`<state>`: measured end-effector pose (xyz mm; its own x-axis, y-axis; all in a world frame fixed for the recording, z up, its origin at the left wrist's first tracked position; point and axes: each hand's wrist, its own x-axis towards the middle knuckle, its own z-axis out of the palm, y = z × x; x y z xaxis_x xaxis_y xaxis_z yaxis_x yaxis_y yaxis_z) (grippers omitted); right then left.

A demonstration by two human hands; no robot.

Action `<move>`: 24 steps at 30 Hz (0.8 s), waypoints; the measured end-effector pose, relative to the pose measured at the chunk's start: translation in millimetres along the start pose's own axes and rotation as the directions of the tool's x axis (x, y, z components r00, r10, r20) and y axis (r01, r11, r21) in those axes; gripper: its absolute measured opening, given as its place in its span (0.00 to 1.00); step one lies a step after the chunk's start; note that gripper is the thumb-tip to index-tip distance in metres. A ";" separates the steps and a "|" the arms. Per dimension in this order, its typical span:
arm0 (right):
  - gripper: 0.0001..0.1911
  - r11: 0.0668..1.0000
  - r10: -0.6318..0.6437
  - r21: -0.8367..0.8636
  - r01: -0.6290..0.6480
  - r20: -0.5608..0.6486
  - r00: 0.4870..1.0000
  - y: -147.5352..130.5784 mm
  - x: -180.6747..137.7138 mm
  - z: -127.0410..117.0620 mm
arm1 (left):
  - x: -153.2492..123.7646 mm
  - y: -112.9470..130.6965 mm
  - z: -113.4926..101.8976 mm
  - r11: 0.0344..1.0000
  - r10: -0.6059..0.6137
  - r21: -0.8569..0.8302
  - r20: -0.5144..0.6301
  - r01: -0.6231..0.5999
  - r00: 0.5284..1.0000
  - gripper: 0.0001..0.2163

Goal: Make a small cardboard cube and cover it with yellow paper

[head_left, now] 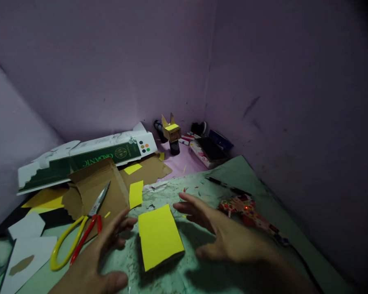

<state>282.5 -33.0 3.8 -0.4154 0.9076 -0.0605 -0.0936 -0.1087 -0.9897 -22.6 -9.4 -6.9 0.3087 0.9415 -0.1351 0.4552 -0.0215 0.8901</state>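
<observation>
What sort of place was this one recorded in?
Probably a craft workspace in a room's corner, perhaps at home: steel scissors with one yellow and one red handle, a creased brown cardboard sheet, and a small brown cardboard box with pointed ears suggest it.

Your left hand (93, 261) is bare, with slim fingers and a rounded thumb tip, and the lower border of the view cuts it near the wrist. Your right hand (219, 232) is bare too: its fingers are long and become narrower toward the tips, and behind it continues an uncovered forearm (272, 261), which is in shadow and quite blurred in its outline.
</observation>
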 end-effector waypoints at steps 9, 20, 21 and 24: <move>0.62 0.992 -0.102 -0.081 0.092 -0.137 0.985 48.1 16.8 25.7 | -6.7 19.0 57.5 0.961 0.030 0.275 -0.100 -0.001 0.995 0.38; 0.56 0.976 -0.215 0.003 0.217 -0.112 0.970 26.4 30.8 20.1 | 7.5 50.0 52.3 0.985 0.169 0.016 0.015 -0.169 0.985 0.35; 0.55 0.972 -0.232 0.017 0.235 -0.111 0.966 19.7 35.5 18.2 | 11.6 54.0 50.4 0.980 0.197 -0.019 0.007 -0.197 0.980 0.35; 0.50 0.951 -0.278 0.103 0.291 -0.123 0.953 -2.0 50.0 13.7 | 26.3 62.5 46.3 0.955 0.268 -0.103 -0.094 -0.278 0.959 0.35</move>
<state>249.6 7.1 4.5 -0.2583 0.9447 0.2019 -0.3033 0.1191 -0.9454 52.6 -1.6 25.0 0.3395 0.9285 0.1504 0.2629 -0.2472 0.9326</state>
